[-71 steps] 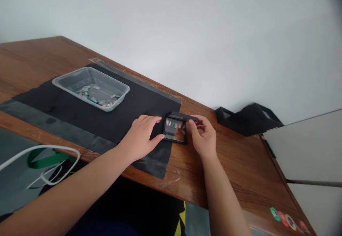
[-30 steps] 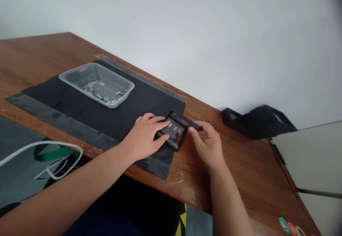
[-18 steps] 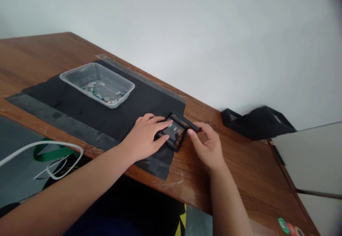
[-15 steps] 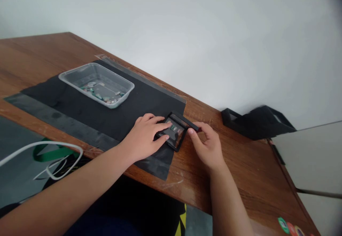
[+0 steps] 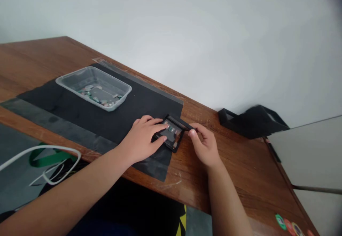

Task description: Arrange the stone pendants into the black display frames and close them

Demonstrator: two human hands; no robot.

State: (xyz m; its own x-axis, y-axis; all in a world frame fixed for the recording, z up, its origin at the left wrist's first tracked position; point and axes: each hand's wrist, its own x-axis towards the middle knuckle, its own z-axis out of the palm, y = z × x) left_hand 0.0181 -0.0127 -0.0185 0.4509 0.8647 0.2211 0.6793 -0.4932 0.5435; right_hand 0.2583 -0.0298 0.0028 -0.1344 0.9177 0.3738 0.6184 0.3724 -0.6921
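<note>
Head view: we see the small black case (image 5: 171,134) lying flat between our hands.
Left hand (image 5: 141,139): fingers (image 5: 157,126) spread, pressing its clear face.
Right hand (image 5: 204,145): fingers pinching the raised lid (image 5: 184,124), whose edge runs leftward and away from them.
Surface: black mat (image 5: 107,118) on the bench (image 5: 240,164).
Room: tray (image 5: 80,95) well apart, leftward.

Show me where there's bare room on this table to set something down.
Bare black mat lies between the clear tray and the left hand. Bare wood of the table runs from the right hand to the black stand by the wall, and also behind the tray. Crowded: around the small black case, which both hands hold.
</note>
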